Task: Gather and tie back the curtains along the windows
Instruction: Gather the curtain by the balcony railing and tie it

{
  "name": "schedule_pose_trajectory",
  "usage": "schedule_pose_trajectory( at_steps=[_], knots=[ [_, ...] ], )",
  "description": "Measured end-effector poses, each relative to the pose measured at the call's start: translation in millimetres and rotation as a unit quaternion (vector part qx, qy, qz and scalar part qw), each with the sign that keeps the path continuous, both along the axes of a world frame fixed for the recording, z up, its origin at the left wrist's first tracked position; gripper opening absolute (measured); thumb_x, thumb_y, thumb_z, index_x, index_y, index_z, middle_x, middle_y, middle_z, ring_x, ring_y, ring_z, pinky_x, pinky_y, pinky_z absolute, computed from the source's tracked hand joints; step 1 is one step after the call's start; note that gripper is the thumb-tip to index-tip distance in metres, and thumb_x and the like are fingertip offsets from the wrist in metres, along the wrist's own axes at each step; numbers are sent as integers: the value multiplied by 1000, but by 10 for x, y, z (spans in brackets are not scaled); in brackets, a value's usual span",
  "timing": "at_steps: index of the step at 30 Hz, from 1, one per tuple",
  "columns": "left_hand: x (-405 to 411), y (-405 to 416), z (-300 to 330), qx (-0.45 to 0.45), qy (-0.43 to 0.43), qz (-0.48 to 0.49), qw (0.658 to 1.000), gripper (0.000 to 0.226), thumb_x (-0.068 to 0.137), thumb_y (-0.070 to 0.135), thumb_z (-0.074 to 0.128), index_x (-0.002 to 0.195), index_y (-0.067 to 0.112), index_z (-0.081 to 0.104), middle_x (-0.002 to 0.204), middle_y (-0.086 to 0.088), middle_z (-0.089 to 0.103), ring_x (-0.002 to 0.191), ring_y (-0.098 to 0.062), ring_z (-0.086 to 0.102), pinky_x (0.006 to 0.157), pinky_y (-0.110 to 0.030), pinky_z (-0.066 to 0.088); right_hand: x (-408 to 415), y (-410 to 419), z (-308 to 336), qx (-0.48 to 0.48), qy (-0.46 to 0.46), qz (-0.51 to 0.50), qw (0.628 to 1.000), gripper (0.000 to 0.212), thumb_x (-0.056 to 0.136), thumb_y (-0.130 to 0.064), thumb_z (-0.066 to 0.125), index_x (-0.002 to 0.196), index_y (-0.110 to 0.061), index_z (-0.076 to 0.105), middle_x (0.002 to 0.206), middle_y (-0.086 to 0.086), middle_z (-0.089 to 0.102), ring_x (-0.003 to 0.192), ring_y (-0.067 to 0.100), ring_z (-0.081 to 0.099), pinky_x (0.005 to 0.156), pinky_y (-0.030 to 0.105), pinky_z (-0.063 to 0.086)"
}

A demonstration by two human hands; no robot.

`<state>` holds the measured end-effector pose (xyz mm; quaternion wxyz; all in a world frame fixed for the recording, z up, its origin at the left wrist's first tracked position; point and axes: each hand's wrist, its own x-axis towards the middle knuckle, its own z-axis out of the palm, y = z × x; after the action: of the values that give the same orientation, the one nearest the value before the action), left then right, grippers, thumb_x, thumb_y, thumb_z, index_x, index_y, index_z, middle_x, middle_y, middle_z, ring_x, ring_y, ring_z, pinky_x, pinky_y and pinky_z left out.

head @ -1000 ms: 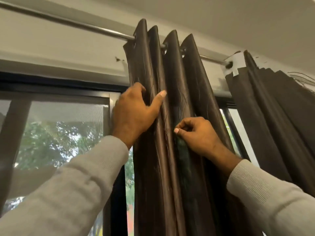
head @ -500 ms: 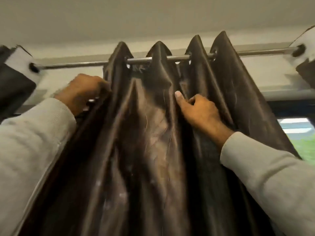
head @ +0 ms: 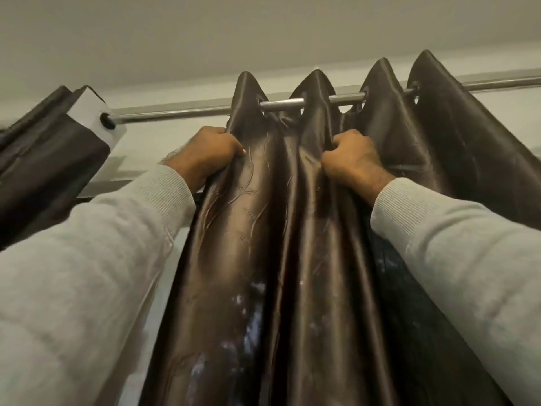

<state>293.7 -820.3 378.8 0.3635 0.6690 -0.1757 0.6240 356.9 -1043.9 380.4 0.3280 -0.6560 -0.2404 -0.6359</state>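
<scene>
A shiny dark brown curtain point(head: 263, 230) hangs in deep folds from a metal rod point(head: 181, 112) through eyelets, filling the middle of the view. My left hand point(head: 205, 150) grips the curtain's left edge just below the rod, fingers closed around the fabric. My right hand point(head: 351, 159) is clenched on a fold near the middle of the curtain at the same height. Both arms wear light grey sleeves. The curtain's lower part runs out of view at the bottom.
A second dark curtain point(head: 44, 171) hangs bunched at the far left, past a white rod bracket point(head: 99, 115). The white wall and ceiling point(head: 263, 30) lie above the rod. A strip of dark window frame point(head: 117, 186) shows left of the curtain.
The view has shifted so the curtain sits further right. My left hand moved onto the curtain's left edge and closed on it. My right hand closed into a fist on a fold.
</scene>
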Motion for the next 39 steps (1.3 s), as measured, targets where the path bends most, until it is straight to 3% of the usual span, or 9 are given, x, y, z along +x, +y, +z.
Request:
schedule_pose_trajectory(
  at_steps=[5,9,14,18,24,28,32,36,39],
  knots=[
    [179,-51,44,83,3,-19,996,20,91,-3,66,103,5,79,87,-2,75,77,-17,71,56,-16,54,-133,415,35,-226,24,136,964,42,93,1,61,125,-20,77,118,-2,76,106,13,71,86,20,58],
    [218,270,116,72,33,-117,990,20,88,3,69,106,5,77,99,-16,80,97,-37,79,87,-45,65,-338,114,64,-247,131,198,940,45,100,13,50,129,-14,72,116,6,78,95,14,76,76,29,63],
    [188,468,160,107,31,-168,979,29,87,28,77,109,9,77,97,-12,81,87,-33,77,91,-51,61,-341,-428,83,59,-160,-142,975,46,87,-49,70,124,-22,71,123,9,72,120,35,65,98,46,54],
    [85,333,207,84,-15,-142,986,21,93,38,75,104,20,79,83,4,77,71,-17,73,59,-29,55,-43,-581,112,124,31,-61,990,110,61,-80,78,147,-18,50,147,12,56,133,39,55,110,55,47],
    [204,-3,242,95,-56,-94,989,15,96,17,71,109,17,78,95,-8,80,75,-22,79,61,-34,61,159,-185,134,63,-7,-25,998,36,88,-24,61,122,-16,71,123,15,72,115,38,67,101,45,56],
    [273,-144,241,119,-37,-108,986,24,99,8,59,109,12,80,105,-19,78,87,-30,76,75,-42,64,-19,198,123,-221,58,66,971,45,95,3,59,126,-26,75,118,-2,76,110,16,70,92,26,58],
    [240,-94,235,90,-26,-132,987,25,96,10,62,115,10,78,102,-12,75,86,-26,74,68,-34,60,-244,-159,116,-217,44,130,966,41,98,5,58,122,-22,76,112,3,79,95,15,77,79,29,63],
    [141,-24,270,55,-46,-124,990,12,89,23,75,98,16,78,85,0,75,65,-13,71,50,-20,52,-177,-537,133,8,-236,-92,967,37,90,-36,66,124,-23,71,120,5,72,107,22,66,92,40,57],
    [74,-39,284,17,-66,-143,987,20,86,39,80,95,21,80,81,5,77,58,-11,70,48,-20,52,-38,-665,155,43,-86,-104,990,76,80,-64,73,142,-25,53,139,9,59,127,35,56,104,51,49]
  ],
)
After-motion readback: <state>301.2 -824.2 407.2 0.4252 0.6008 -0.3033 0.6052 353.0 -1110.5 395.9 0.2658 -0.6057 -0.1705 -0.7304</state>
